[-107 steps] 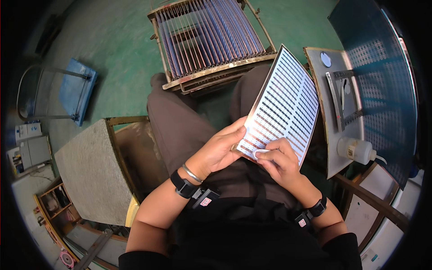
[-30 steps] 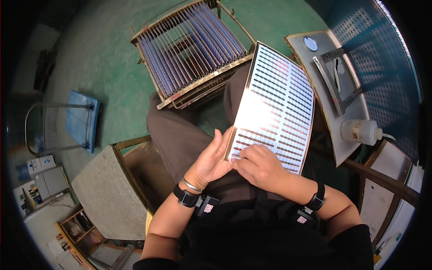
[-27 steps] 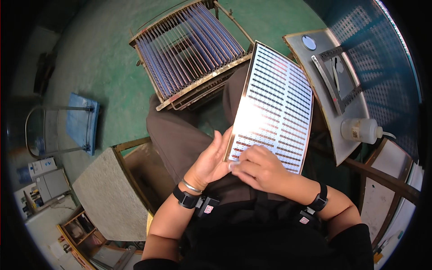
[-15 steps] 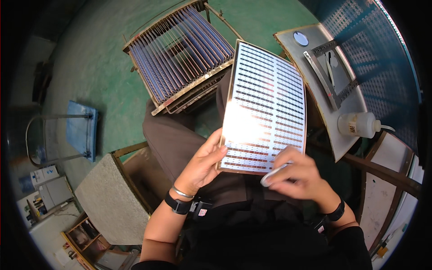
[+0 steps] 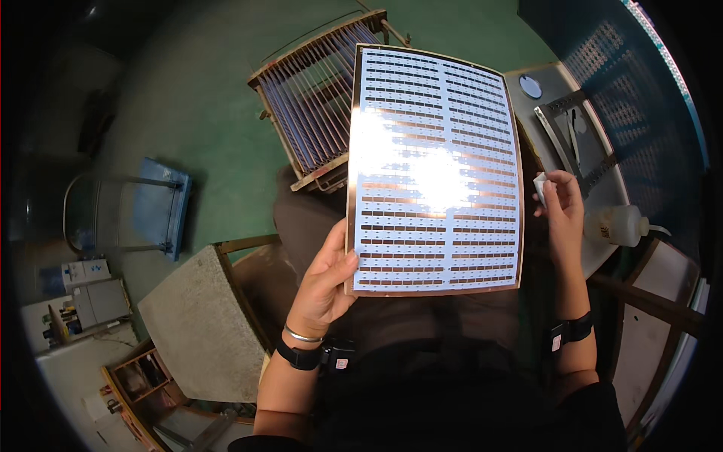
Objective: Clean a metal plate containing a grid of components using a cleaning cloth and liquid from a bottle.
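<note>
Before me, a gleaming patterned panel [image 5: 482,192] fills the middle of the frame | left hand [image 5: 322,282], thumb lapped over the panel's lower-left edge, gripping it | right hand [image 5: 563,211], just clear of the panel's right edge, fingers curled, pinching | a small white wad [image 5: 539,184], right of center.

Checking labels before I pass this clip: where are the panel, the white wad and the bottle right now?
Panel [image 5: 437,172], head view: the middle of its patterned face.
White wad [image 5: 539,185], head view: the middle of its visible side.
Bottle [image 5: 621,226], head view: the middle of its body.
</note>
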`<action>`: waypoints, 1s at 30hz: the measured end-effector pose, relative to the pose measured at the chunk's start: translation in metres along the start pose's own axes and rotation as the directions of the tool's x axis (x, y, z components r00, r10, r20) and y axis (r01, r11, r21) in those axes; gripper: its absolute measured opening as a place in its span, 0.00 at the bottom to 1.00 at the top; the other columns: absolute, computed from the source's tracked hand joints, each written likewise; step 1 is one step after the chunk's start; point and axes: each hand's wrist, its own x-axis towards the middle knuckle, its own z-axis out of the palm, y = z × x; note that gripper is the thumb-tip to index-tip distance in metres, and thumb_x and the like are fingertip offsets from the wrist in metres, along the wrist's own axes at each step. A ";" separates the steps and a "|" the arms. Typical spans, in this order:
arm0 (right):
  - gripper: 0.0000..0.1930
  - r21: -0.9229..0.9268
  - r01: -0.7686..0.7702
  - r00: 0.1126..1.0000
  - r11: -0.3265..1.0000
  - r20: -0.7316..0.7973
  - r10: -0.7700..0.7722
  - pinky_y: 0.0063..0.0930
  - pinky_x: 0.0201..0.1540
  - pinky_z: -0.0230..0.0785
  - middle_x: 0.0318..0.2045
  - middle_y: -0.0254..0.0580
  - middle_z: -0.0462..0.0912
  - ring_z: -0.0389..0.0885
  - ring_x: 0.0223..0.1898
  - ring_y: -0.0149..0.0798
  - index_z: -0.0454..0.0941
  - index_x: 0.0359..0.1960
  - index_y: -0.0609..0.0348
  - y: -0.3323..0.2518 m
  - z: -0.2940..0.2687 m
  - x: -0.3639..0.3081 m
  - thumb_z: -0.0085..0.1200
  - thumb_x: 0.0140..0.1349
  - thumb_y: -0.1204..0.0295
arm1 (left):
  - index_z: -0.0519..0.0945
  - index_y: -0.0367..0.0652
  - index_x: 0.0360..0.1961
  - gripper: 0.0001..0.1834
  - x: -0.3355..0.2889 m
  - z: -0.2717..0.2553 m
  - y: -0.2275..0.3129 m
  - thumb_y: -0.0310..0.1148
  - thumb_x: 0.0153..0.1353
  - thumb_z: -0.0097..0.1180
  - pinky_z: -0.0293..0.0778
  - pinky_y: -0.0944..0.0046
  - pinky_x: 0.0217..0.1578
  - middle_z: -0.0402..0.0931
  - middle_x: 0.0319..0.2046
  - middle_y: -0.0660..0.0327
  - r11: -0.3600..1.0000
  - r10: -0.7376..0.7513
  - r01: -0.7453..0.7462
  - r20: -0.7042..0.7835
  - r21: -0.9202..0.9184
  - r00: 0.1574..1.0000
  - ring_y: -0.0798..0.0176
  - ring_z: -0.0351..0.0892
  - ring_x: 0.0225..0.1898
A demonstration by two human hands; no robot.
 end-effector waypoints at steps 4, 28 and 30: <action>0.10 -0.018 -0.009 0.997 1.000 0.080 0.010 0.16 0.32 0.68 0.41 0.37 0.78 0.75 0.36 0.24 0.74 0.45 0.63 0.007 0.011 0.021 0.45 0.68 0.71 | 0.49 0.38 0.67 0.33 0.004 0.013 0.006 0.29 0.64 0.48 0.76 0.59 0.50 0.64 0.58 0.50 0.996 0.079 -0.080 -0.024 -0.037 0.997 0.58 0.71 0.56; 0.19 0.411 -0.254 0.935 0.876 0.337 0.113 0.19 0.43 0.71 0.42 0.43 0.80 0.78 0.40 0.28 0.73 0.50 0.69 0.016 0.060 0.066 0.41 0.70 0.63 | 0.49 0.42 0.66 0.31 0.019 0.009 0.012 0.31 0.66 0.46 0.76 0.62 0.49 0.65 0.57 0.55 0.987 0.114 -0.114 -0.004 -0.111 0.993 0.63 0.72 0.55; 0.19 0.437 -0.282 0.926 0.854 0.357 0.123 0.20 0.45 0.71 0.43 0.44 0.80 0.78 0.41 0.28 0.73 0.50 0.69 0.016 0.059 0.066 0.42 0.70 0.63 | 0.49 0.42 0.67 0.31 0.020 0.010 0.010 0.31 0.66 0.46 0.76 0.62 0.49 0.65 0.57 0.55 0.987 0.115 -0.117 -0.023 -0.111 0.993 0.64 0.72 0.55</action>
